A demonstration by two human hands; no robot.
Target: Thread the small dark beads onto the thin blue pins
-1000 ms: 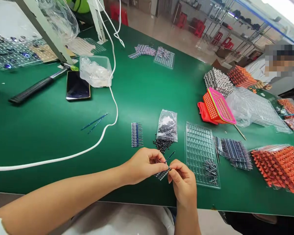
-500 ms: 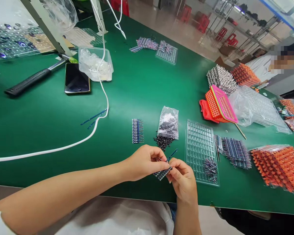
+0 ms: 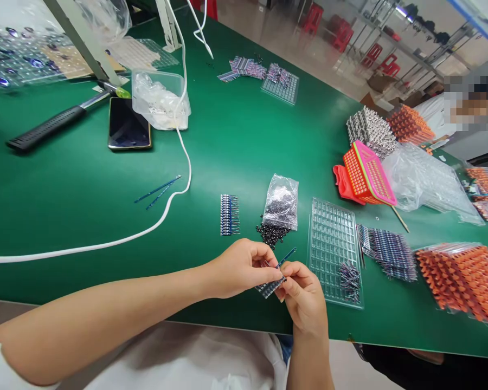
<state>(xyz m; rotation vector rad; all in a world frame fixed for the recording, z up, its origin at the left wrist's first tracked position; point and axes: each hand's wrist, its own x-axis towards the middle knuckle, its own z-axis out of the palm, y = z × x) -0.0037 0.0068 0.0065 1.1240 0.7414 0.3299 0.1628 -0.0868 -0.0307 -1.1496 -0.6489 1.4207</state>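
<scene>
My left hand (image 3: 244, 269) is closed, pinching a strip of small dark pin-like parts (image 3: 267, 289) that slants below its fingers. A thin blue strip (image 3: 287, 257) sticks out above the fingertips. Against the end of the held strip, my right hand (image 3: 307, 297) is closed in a pinch; what lies between its fingertips is too small to make out. Just beyond the hands lies a spill of tiny black beads (image 3: 272, 234), touching a clear plastic bag (image 3: 281, 203) with more of them inside. A blue strip with a row of pins (image 3: 230, 215) rests left of the bag.
Right of my hands lies a clear compartment tray (image 3: 329, 244) with loose pins (image 3: 350, 281). Beyond it are stacked pin strips (image 3: 390, 254), orange parts (image 3: 463, 281) and a pink-orange basket (image 3: 368, 173). A white cable (image 3: 162, 219), phone (image 3: 129, 125), hammer (image 3: 49, 127) and plastic tub (image 3: 160, 100) occupy the left.
The camera view has shifted slightly. Both hands stay together at the held strip, with only slight finger movement. The white cable appears to shift against the two blue strips on the left.
</scene>
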